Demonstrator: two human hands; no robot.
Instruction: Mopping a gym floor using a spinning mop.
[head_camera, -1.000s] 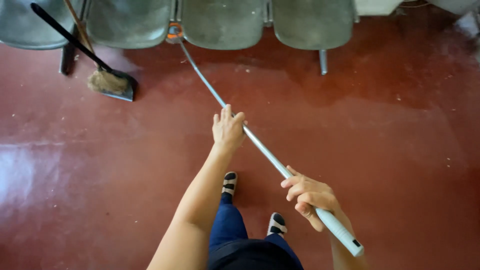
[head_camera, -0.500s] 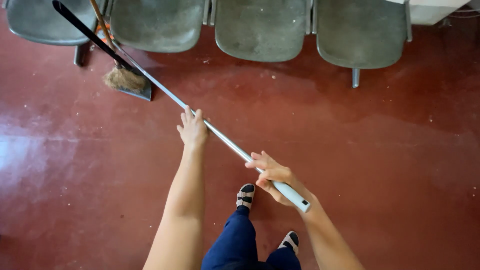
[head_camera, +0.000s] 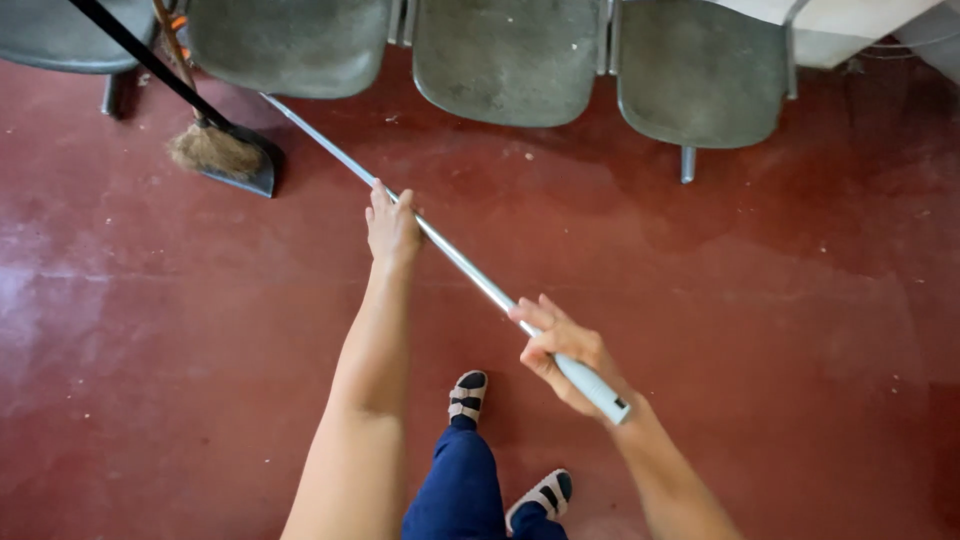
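Note:
I hold a long silver pole (head_camera: 460, 262) with a pale grip end, slanting from lower right up to the upper left under the chairs. My left hand (head_camera: 392, 226) wraps the pole at its middle. My right hand (head_camera: 562, 350) grips it near the pale grip end. The pole's far end goes under a grey chair (head_camera: 290, 45) and is hidden. A straw broom (head_camera: 212, 150) rests in a dark dustpan (head_camera: 250, 172) just left of the pole.
Three grey plastic chairs (head_camera: 505, 60) stand in a row along the top over the red floor (head_camera: 780, 330). A fourth chair seat (head_camera: 50, 35) shows at the top left. My feet in striped sandals (head_camera: 468, 394) are below the pole.
The view has shifted, so the chairs, broom and dustpan sit further right and lower. The pole's far end has swung left relative to the chairs. Both hands keep their hold.

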